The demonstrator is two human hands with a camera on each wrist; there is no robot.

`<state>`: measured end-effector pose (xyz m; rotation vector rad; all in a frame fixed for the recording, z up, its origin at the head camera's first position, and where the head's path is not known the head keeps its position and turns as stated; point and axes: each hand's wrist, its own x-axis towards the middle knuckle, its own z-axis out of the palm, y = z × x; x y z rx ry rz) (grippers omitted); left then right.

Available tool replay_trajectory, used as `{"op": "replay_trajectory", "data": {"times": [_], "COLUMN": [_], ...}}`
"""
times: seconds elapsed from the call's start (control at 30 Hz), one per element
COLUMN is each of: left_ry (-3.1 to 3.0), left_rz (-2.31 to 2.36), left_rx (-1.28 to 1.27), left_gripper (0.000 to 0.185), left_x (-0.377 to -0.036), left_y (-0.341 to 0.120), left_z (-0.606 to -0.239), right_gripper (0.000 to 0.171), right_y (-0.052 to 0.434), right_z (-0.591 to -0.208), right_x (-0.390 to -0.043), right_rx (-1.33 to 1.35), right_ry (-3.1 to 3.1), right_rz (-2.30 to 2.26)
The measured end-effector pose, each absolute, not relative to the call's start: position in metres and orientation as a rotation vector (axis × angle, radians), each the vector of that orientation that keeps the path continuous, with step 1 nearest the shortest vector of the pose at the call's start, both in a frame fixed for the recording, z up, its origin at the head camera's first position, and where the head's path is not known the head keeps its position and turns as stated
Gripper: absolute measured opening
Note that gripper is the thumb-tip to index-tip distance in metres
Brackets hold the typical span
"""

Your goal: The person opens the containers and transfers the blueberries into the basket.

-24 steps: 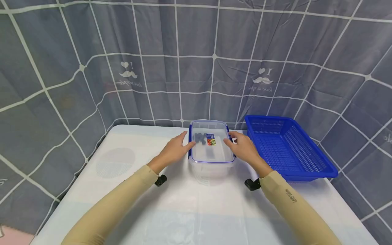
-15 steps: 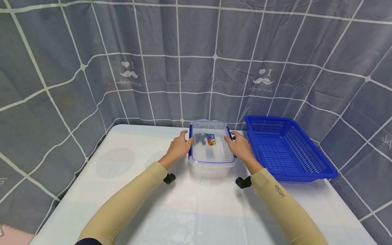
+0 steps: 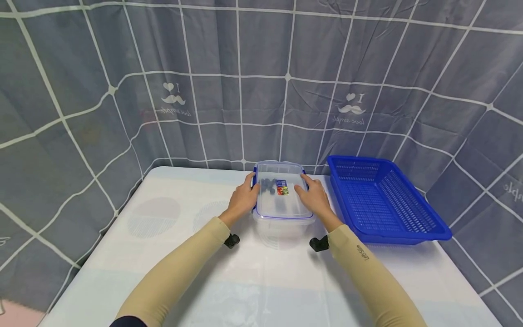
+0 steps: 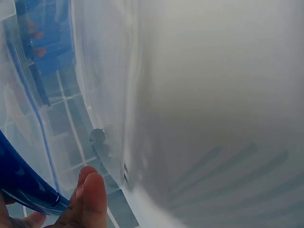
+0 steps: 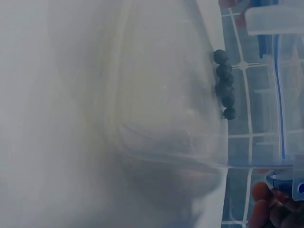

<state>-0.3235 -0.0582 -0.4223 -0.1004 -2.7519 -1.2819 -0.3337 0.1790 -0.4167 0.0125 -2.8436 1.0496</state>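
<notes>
A clear plastic food container (image 3: 283, 225) stands on the table, its lid (image 3: 282, 205) on top with a blue seal and dark blue side latches. Several dark round pieces like blueberries (image 5: 224, 84) lie inside, near its left side. My left hand (image 3: 243, 197) grips the container's left side, thumb at the lid's edge. In the left wrist view, its fingers (image 4: 95, 199) are by the tilted blue latch (image 4: 23, 175). My right hand (image 3: 316, 197) holds the right side, thumb over the lid, fingers (image 5: 261, 192) at the right latch (image 5: 284, 185).
A blue slotted plastic basket (image 3: 392, 238) stands right of the container, close to the right hand. The table (image 3: 261, 281) has a white cover. A grey checked curtain (image 3: 261, 100) hangs behind and on both sides.
Both hands have closed in on the container from its two sides. The left hand moved right onto the edge; the right thumb moved farther over the lid. Container and basket stay in place.
</notes>
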Motion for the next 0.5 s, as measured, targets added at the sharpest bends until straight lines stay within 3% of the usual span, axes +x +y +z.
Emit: {"op": "replay_trajectory", "data": {"times": [0.5], "left_ry": [-2.727], "left_rz": [-1.238], "left_rx": [-0.152], "left_gripper": [0.049], "left_x": [-0.3305], "left_y": [-0.0558], "left_z": [-0.4256], "right_gripper": [0.064], "right_y": [0.1789], "right_z": [-0.4210], "right_x": [-0.3300], "right_rx": [-0.051], "right_ry": [-2.788], "right_rz": [1.169]}}
